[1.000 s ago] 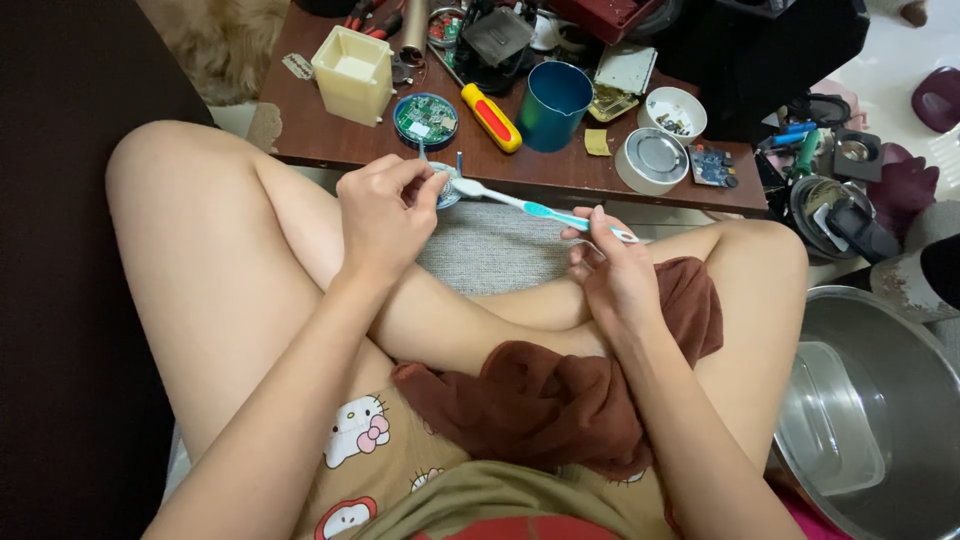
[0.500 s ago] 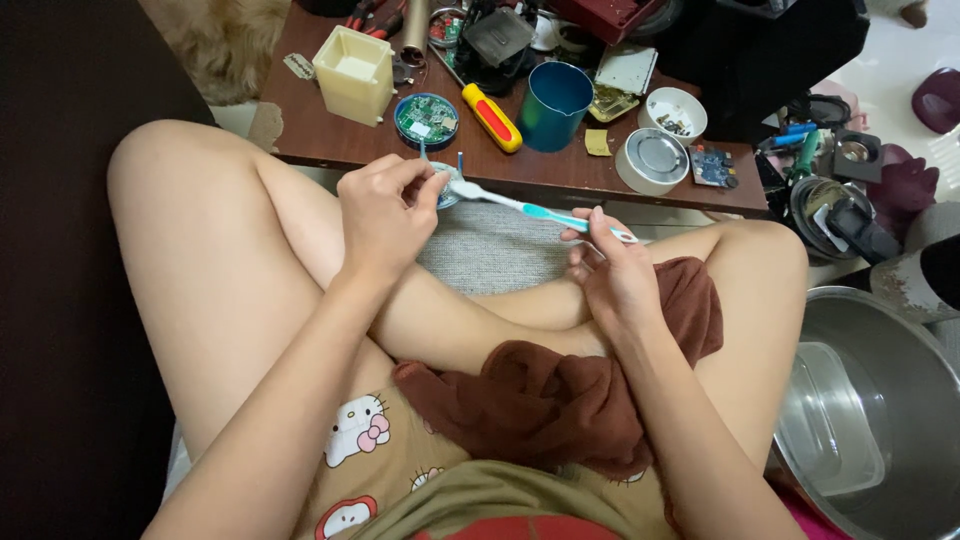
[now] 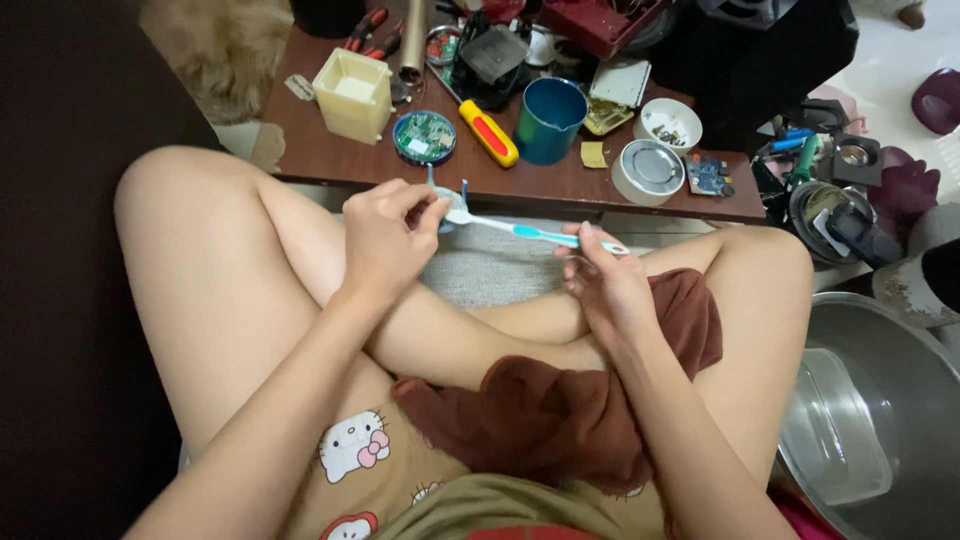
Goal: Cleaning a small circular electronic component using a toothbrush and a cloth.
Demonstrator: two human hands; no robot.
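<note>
I sit cross-legged on the floor. My right hand [image 3: 605, 280] grips the handle of a white and turquoise toothbrush [image 3: 530, 232], which points left. My left hand [image 3: 385, 240] pinches a small round part with thin blue wires [image 3: 452, 200], and the brush head touches that part. Both hands hover above my crossed shins. A brown cloth [image 3: 560, 410] lies over my lap and right thigh, under my right wrist.
A low wooden table [image 3: 330, 160] ahead carries a cream square box [image 3: 352, 95], a round circuit board [image 3: 424, 137], a red and yellow screwdriver [image 3: 486, 130], a blue cup [image 3: 550, 120] and small round tins [image 3: 650, 170]. A metal basin [image 3: 880, 400] with a clear tub stands at right.
The toothbrush head has shifted slightly against the small part in my left hand. Both hands stay in nearly the same place.
</note>
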